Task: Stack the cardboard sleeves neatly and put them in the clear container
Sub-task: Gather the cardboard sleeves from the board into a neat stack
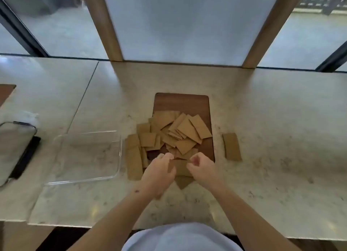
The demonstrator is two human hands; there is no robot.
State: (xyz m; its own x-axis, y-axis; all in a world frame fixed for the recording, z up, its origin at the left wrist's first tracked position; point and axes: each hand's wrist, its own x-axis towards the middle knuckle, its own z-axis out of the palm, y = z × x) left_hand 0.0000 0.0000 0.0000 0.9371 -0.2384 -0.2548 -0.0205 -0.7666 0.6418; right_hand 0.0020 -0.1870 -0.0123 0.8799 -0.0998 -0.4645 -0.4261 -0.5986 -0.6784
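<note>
A pale stone bench (262,110) is running below frosted window panels, and a dark wooden board (182,102) is lying on it near the middle. The cardboard sleeves (178,134) are sitting in a loose heap across the board's near half and spilling off its left edge onto the bench, their long axes pointing every way. 1 stray sleeve (231,146) is lying alone just off the board's right edge, long axis running away from the person.

Both hands are working at the board's near edge. The left hand (159,173) and the right hand (201,168) are curling their fingers around the same flat sleeve (180,168), which is lying between them, long axis roughly left to right (the grip is blurred, so I cannot tell how firmly either is pinching).

The clear container (118,157) is standing empty at the left, its right wall just beside the spilled sleeves. It is lying left of both hands, so the left hand is the nearer for carrying a finished stack across; stacking is looking barely begun.
</note>
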